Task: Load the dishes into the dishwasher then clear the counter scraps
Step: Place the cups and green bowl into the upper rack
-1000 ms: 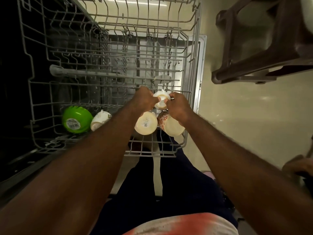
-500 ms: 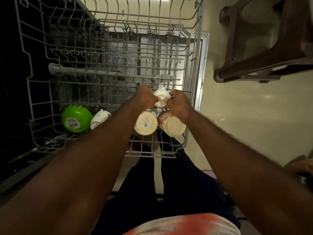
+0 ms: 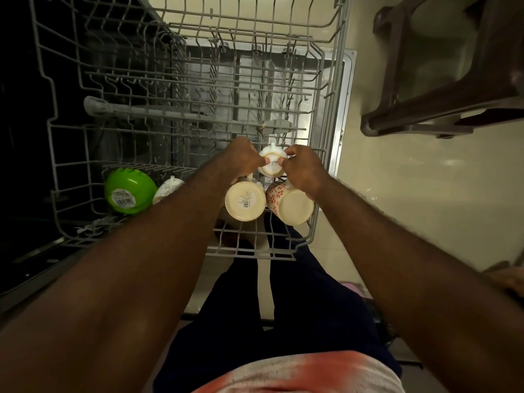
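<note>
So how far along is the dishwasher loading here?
Done: a green plastic bowl, a white patterned cup, a plain cream mug and a red-flowered cream mug sit in the grey wire rack. In hand: the left hand and right hand grip a small white cup beyond them. Left: counter scraps are out of view.

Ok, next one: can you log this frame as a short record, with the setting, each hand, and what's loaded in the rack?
setting: pulled-out grey wire dishwasher rack, seen from above
left hand: pinches the small white upturned cup with a printed base
right hand: pinches the same cup from the other side
nearer the person: cream upturned mug with a barcode sticker; red-flowered mug, tilted
rack's left side: green plastic bowl with a barcode sticker; white patterned cup
stage: loading dishes
</note>
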